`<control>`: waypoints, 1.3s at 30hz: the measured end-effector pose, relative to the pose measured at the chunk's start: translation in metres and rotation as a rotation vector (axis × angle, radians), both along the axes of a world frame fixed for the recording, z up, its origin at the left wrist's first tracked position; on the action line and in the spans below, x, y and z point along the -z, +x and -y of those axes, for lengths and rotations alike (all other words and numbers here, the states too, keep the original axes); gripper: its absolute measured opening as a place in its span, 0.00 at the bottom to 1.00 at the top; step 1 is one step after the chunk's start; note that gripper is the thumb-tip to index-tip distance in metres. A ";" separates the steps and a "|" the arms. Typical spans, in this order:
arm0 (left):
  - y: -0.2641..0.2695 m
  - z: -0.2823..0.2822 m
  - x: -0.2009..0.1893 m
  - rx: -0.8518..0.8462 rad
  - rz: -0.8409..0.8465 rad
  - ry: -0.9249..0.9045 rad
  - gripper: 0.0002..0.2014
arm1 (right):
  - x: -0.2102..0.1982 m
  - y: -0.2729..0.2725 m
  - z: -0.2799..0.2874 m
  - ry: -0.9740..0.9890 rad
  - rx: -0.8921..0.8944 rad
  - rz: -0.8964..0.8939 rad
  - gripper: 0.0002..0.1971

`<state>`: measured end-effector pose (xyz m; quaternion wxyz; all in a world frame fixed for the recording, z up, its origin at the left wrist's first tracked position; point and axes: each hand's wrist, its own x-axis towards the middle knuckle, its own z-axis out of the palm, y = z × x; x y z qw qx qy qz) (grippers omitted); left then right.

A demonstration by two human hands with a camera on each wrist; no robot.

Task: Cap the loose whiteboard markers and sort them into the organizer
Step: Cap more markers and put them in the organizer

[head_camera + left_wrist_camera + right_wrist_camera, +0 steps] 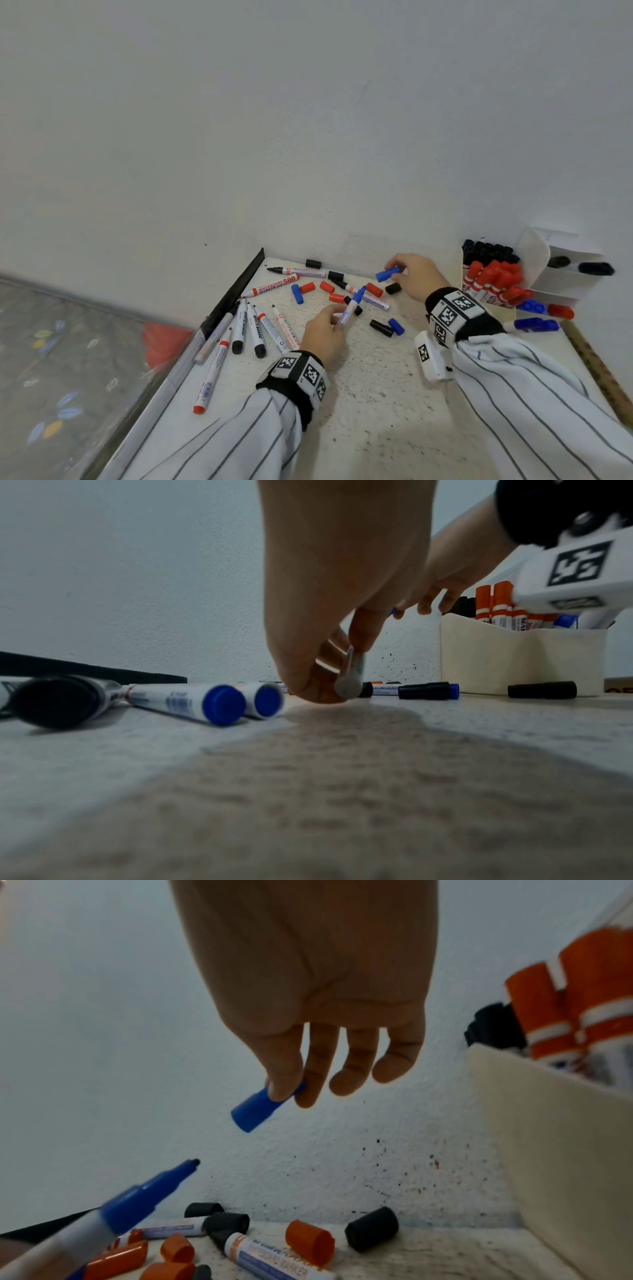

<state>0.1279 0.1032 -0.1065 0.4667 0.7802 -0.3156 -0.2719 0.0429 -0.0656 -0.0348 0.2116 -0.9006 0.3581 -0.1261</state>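
Two hands work above the tabletop (376, 394). My left hand (323, 337) pinches an uncapped blue marker (352, 306), tip slanting up and away toward the organizer (534, 260). My right hand (416, 274), nearer the organizer, pinches a blue cap (388, 274) just beyond that tip, open end facing it.

Loose caps and markers crowd the table (376, 394) near the wall (308, 137), the red caps (327, 287) and black caps (381, 328) lying close together. The organizer (534, 250) blocks the right corner. Toward the near edge the tabletop lies bare, and a row of markers (255, 330) lines the left side
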 end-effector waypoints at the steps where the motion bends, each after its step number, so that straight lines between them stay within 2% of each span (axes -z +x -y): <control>1: -0.002 -0.001 -0.002 0.026 0.012 -0.004 0.16 | -0.002 -0.007 -0.003 -0.006 -0.026 -0.003 0.10; 8: -0.020 -0.013 -0.009 0.191 0.154 0.014 0.17 | -0.008 -0.048 -0.026 -0.010 -0.154 -0.055 0.11; 15: -0.029 -0.032 -0.018 0.151 0.224 -0.054 0.17 | -0.009 -0.070 -0.049 -0.007 -0.067 0.081 0.11; 20: -0.032 -0.044 -0.024 0.179 0.248 -0.061 0.17 | -0.003 -0.076 -0.068 0.079 -0.122 0.085 0.10; 24: -0.037 -0.054 -0.028 0.185 0.208 -0.060 0.15 | 0.001 -0.078 -0.082 0.140 -0.105 0.057 0.04; 27: -0.040 -0.064 -0.035 0.206 0.147 -0.101 0.14 | 0.002 -0.076 -0.094 0.180 -0.065 0.070 0.19; 29: -0.040 -0.069 -0.038 0.236 0.177 -0.091 0.15 | 0.001 -0.073 -0.103 0.188 -0.039 0.109 0.22; 32: -0.039 -0.074 -0.041 0.265 0.213 -0.080 0.10 | 0.004 -0.067 -0.111 0.205 -0.004 0.133 0.24; 35: -0.038 -0.082 -0.047 0.330 0.158 -0.085 0.10 | 0.008 -0.065 -0.117 0.221 0.007 0.194 0.23; 39: -0.039 -0.089 -0.056 0.366 -0.178 -0.003 0.11 | 0.009 -0.067 -0.124 0.260 -0.035 0.281 0.22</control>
